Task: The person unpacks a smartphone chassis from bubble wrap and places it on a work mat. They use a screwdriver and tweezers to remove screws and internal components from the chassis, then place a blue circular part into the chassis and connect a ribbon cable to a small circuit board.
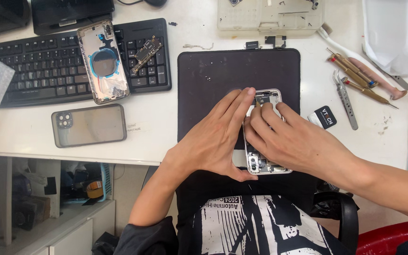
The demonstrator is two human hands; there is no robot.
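The left hand [216, 137] is lying flat with its fingers stretched out and held together, pressing down on the left edge of an opened phone body [264, 134] that is resting on a dark work mat [204, 80] in the middle of the white surface [161, 127]. The thumb is bracing along the phone's lower end. The right hand [291, 137] is covering the phone's right side, its fingers curling down so that the fingertips [259, 105] are pressing into the upper part of the open frame near a small gold-coloured piece; whether they are pinching anything is hard to tell, since the fingers hide the spot. The two hands are touching each other over the phone.

To the left, a black keyboard [34, 71] is carrying a second opened phone housing [103, 61] with a round coil inside, and a narrow circuit board [146, 52] is lying just beside it on the keys. Below the keyboard, a phone in a grey case [89, 125] is lying face down. To the right of the mat, a pair of metal tweezers [345, 100], brass-handled screwdrivers [355, 75] and a white brush [350, 49] are lying close together, with a small black tag [326, 116] near the mat's edge. A pale plastic parts tray [270, 16] is sitting above the mat.
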